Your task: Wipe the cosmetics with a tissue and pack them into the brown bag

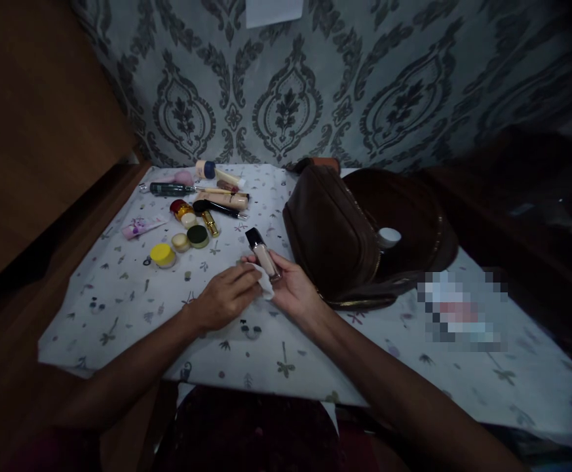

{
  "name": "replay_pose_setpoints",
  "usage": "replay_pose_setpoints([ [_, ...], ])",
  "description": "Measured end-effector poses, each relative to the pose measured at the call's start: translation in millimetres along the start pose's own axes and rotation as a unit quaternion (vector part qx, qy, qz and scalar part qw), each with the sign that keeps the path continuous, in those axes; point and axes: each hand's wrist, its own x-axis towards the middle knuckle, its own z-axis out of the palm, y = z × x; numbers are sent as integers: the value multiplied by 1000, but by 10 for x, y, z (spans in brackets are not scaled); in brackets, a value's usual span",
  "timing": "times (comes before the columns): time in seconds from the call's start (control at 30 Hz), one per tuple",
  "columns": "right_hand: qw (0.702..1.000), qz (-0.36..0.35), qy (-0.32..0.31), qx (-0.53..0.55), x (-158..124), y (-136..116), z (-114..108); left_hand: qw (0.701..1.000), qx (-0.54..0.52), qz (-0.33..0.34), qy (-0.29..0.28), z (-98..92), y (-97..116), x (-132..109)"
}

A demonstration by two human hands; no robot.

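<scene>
My right hand (298,292) is closed around a foundation bottle (266,259), a clear beige-filled one whose black cap points up and to the left. Against the bottle's lower side, my left hand (231,294) pinches a white wipe (266,286); part of the wipe is hidden under the fingers. Both hands are over the front middle of the patterned tablecloth (168,328). Left of the bottle stand a yellow-lidded jar (162,255), a dark-lidded jar (198,236) and a small cream-coloured jar (180,242).
An unzipped brown bag (325,229) lies to the right, with a white round lid (389,237) at its opening. Several tubes and brushes are at the back left, including a beige tube (227,200) and a pink-white tube (143,227). A patterned wall (286,98) rises behind.
</scene>
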Motion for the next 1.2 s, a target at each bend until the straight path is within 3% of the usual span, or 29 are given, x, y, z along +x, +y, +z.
replay_pose_setpoints([
  [0.13,997,-13,42,63,11,51,43,990,-57,-124,22,18,-49,-14],
  [0.3,998,-41,34,30,23,71,33,984,-67,-165,-9,39,1,-31],
  [0.47,993,-54,68,76,6,68,29,991,-25,-130,-9,40,72,22],
  [0.7,987,-29,90,128,5,92,46,998,67,-12,4,60,88,21],
  [0.97,984,17,95,150,-32,69,60,997,49,52,-18,82,150,-5],
  [1.1,988,-13,80,129,-51,75,96,995,54,49,-62,99,197,4],
  [1.2,989,-16,93,113,-53,54,125,998,7,8,-65,96,190,25],
])
